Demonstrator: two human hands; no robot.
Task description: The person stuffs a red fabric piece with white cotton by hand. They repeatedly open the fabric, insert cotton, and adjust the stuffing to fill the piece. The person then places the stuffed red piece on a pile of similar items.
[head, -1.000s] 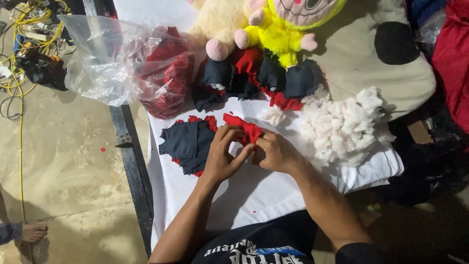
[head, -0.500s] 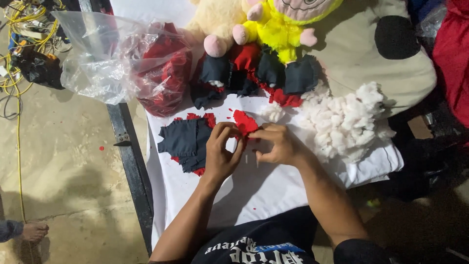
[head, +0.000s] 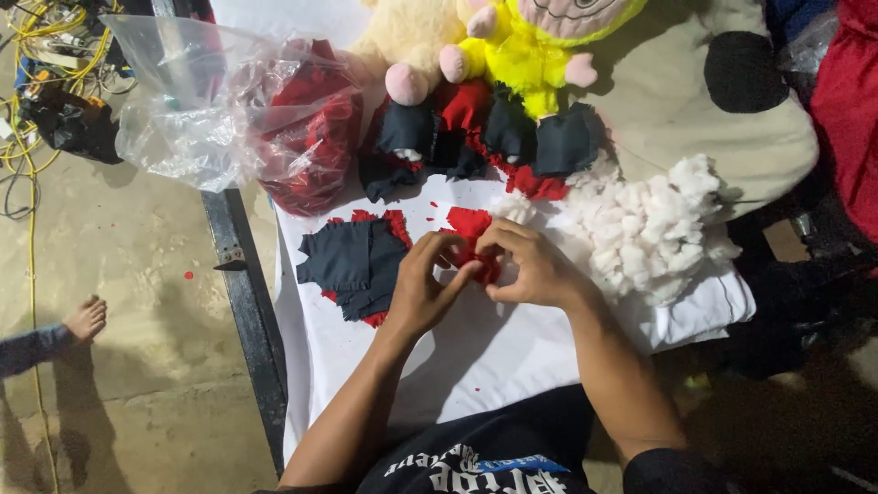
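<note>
Both hands meet over a small red cloth piece (head: 473, 240) on the white sheet (head: 476, 348). The left hand (head: 422, 288) curls its fingers, pinching the cloth's near edge; the right hand (head: 533, 267) grips its other side, thumb tucked under. White stuffing (head: 640, 229) lies just beside the right hand.

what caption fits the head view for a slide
Both hands, left hand and right hand, pinch a small red fabric piece on a white-covered table, beside white stuffing.

We see one package: a clear, crumpled plastic bag (head: 229, 110) stuffed with red fabric, lying left of the yellow plush toy (head: 530, 55), overhanging the worktop's (head: 476, 357) edge.
</note>
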